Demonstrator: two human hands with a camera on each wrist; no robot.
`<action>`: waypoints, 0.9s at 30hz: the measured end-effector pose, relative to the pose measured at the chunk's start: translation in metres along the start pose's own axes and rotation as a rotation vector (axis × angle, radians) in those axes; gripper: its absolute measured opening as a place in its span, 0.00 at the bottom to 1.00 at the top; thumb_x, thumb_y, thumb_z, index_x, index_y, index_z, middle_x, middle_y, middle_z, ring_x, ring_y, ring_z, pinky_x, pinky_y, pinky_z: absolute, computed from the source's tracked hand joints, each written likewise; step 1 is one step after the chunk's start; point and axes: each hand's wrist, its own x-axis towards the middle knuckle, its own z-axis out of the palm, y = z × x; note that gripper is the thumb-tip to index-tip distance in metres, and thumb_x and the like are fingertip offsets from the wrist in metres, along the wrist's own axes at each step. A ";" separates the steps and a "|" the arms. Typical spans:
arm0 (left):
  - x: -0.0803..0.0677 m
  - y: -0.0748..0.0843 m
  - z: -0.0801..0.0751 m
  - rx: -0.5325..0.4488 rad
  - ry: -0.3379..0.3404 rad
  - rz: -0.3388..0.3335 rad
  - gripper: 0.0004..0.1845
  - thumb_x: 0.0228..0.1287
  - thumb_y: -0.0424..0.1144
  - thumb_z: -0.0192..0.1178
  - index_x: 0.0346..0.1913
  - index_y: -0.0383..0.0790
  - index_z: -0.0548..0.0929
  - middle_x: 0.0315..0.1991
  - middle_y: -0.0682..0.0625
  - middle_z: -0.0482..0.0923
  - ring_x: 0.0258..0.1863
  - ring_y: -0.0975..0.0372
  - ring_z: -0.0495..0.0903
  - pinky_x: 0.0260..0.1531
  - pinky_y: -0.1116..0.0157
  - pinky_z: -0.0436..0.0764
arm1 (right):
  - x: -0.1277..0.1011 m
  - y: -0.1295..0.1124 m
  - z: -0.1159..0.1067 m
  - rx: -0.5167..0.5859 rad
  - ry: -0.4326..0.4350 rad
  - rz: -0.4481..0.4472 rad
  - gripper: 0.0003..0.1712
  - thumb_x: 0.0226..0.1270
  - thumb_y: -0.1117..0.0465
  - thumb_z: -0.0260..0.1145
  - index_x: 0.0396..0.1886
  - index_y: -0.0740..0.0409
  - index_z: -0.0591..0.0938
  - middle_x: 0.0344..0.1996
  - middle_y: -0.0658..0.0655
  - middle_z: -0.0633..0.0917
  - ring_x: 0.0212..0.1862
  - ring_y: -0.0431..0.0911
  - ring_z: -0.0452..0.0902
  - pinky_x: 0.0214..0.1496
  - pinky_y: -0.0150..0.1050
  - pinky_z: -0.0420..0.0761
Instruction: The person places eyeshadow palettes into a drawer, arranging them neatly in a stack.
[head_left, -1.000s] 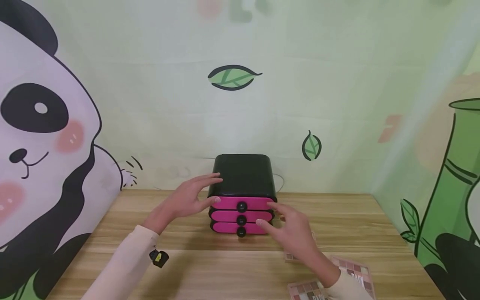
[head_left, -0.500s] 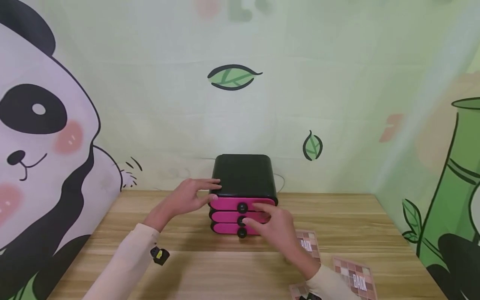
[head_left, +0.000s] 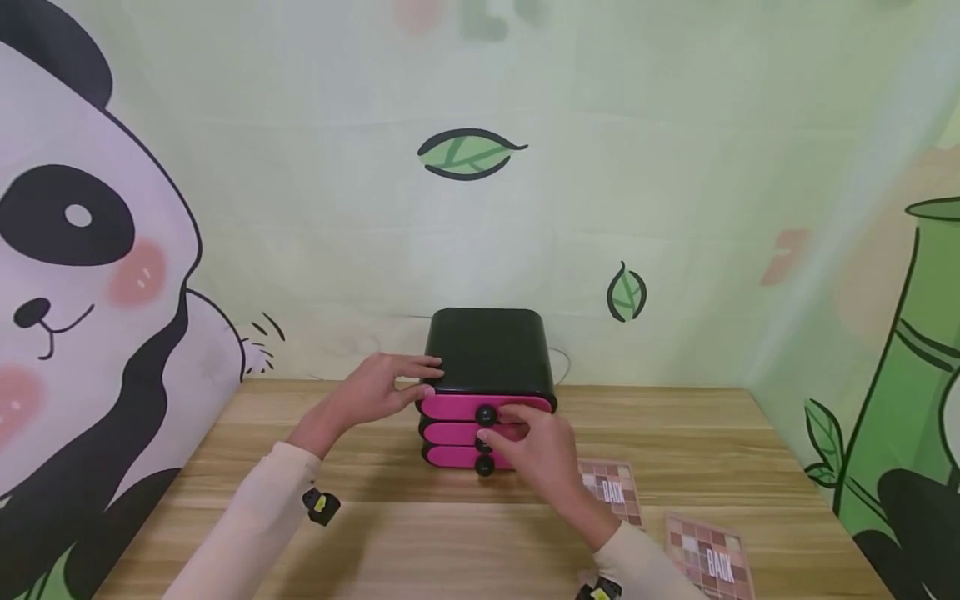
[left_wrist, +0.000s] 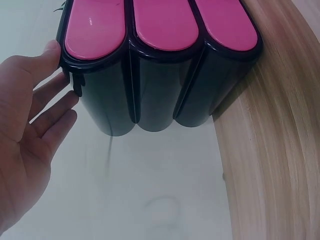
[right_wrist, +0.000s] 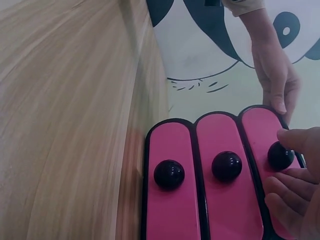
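A small black drawer unit (head_left: pixel 487 350) stands on the table, with three pink drawers stacked in front, each with a round black knob. All three drawers are in. My left hand (head_left: pixel 375 387) touches its upper left edge, thumb at the front corner and fingers extended along the side; the left wrist view shows the same hand (left_wrist: pixel 25 125) against the casing. My right hand (head_left: pixel 543 450) is at the front, thumb and fingers spaced about the top knob (head_left: pixel 487 415). In the right wrist view that knob (right_wrist: pixel 280 156) lies between them, without a clear pinch.
Flat pinkish palettes with colour grids and the word BACK lie at the right: one (head_left: pixel 611 492) by the right wrist, another (head_left: pixel 708 554) nearer the front right. A third is mostly hidden under the sleeve. A printed cloth wall (head_left: pixel 675 167) rises behind the table (head_left: pixel 420 542).
My right hand has moved left across the drawer fronts to the top knob, uncovering more of the palettes. My left hand has settled slightly lower onto the unit's edge.
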 end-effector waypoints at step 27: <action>0.001 0.000 0.001 -0.020 -0.002 -0.048 0.20 0.70 0.45 0.67 0.61 0.45 0.86 0.63 0.48 0.81 0.15 0.69 0.67 0.25 0.68 0.70 | -0.002 -0.004 0.006 -0.122 0.081 -0.105 0.18 0.56 0.46 0.81 0.35 0.56 0.92 0.27 0.50 0.91 0.28 0.37 0.85 0.35 0.32 0.81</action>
